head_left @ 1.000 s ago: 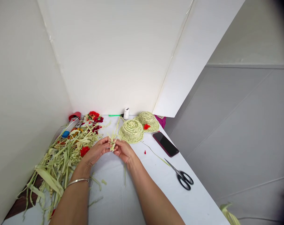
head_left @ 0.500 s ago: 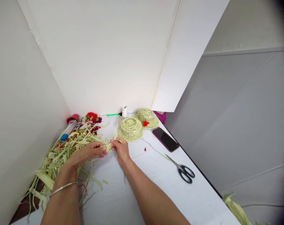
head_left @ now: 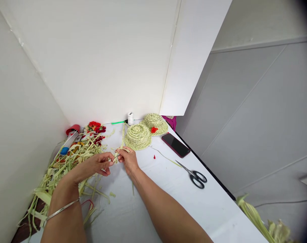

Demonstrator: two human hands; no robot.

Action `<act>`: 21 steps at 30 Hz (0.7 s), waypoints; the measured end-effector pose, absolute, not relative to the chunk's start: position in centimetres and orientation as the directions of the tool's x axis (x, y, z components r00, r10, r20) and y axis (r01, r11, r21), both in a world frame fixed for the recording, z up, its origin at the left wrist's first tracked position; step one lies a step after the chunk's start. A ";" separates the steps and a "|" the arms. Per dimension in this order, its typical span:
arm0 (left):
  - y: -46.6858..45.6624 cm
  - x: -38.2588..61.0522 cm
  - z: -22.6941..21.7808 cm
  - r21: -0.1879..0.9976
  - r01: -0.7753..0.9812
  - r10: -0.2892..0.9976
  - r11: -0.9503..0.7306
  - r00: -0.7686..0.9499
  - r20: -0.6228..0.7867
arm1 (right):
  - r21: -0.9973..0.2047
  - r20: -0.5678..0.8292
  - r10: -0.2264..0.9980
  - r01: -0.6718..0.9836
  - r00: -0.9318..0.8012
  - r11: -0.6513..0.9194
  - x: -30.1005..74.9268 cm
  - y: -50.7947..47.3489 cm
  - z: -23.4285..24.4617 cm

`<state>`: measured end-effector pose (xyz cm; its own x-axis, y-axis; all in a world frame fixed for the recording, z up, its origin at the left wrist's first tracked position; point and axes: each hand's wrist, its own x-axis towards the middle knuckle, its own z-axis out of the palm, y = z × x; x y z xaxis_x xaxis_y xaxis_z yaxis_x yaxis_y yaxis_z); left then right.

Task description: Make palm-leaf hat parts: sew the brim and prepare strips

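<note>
While the right hand pinches the leaf strip at eight o'clock from the nearer hat, the left hand, now shifted towards nine o'clock, reaches its edge, grip unclear; the wider gap presumably bares strands for working.

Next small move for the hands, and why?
I'd probably have the bare left hand fold one of the thin, pale-green leaf strips across while the bare right hand pinches them: they look loose between the hands, whereas the narrow, pale-green cord beside the nearer round, woven, pale-green hat looks plaited.
</note>
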<state>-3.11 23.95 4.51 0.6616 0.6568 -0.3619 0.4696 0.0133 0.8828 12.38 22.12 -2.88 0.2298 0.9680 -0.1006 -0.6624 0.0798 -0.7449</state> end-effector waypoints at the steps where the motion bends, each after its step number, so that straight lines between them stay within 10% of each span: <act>1: 23.9 -3.2 4.6 0.885 0.465 0.635 -0.003 0.685 -0.357 | -0.737 -0.105 0.967 -0.671 0.232 0.081 12.4 22.1 -2.9; 21: 22.2 -3.4 7.2 0.773 0.614 0.680 -0.161 0.637 -0.364 | -0.498 -0.134 0.989 -0.867 0.067 -0.009 13.7 22.6 -3.6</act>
